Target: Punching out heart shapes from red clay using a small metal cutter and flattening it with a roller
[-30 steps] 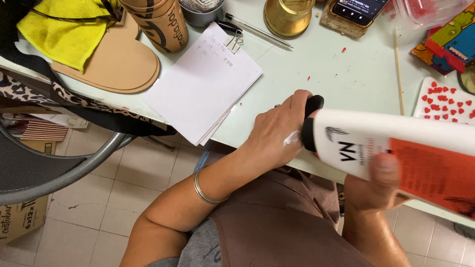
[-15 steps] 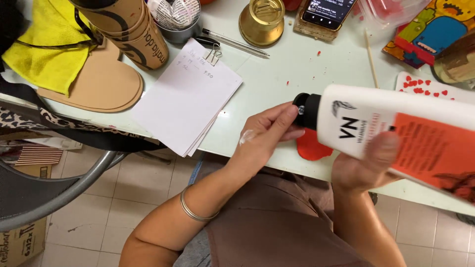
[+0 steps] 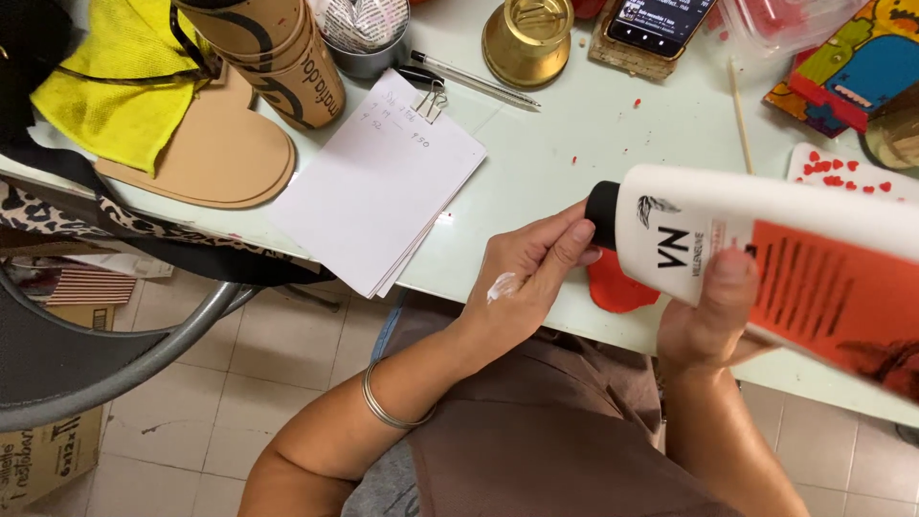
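Note:
My right hand (image 3: 704, 321) grips a large white lotion bottle (image 3: 728, 239) with an orange label, held on its side over the table's near edge. The thumb and fingers of my left hand (image 3: 522, 278) pinch the bottle's black cap (image 3: 601, 213). A dab of white lotion sits on the back of that hand, and a metal bangle (image 3: 383, 410) circles the wrist. Under the cap, a red cut-out piece (image 3: 617, 287) lies on the pale green table (image 3: 593, 134).
A clipped stack of white paper (image 3: 378, 187) lies left of my hands. Behind it are a tan foam sole (image 3: 211, 158), a yellow cloth (image 3: 115, 86), a brown paper cup (image 3: 278, 57), a pen (image 3: 474, 78), a brass cup (image 3: 526, 38), a phone (image 3: 661, 21) and a wooden stick (image 3: 739, 115). A chair (image 3: 115, 354) stands at left.
The bottle has tipped slightly and my left fingers have shifted on the cap, exposing more of it. The red piece under the bottle has come into view.

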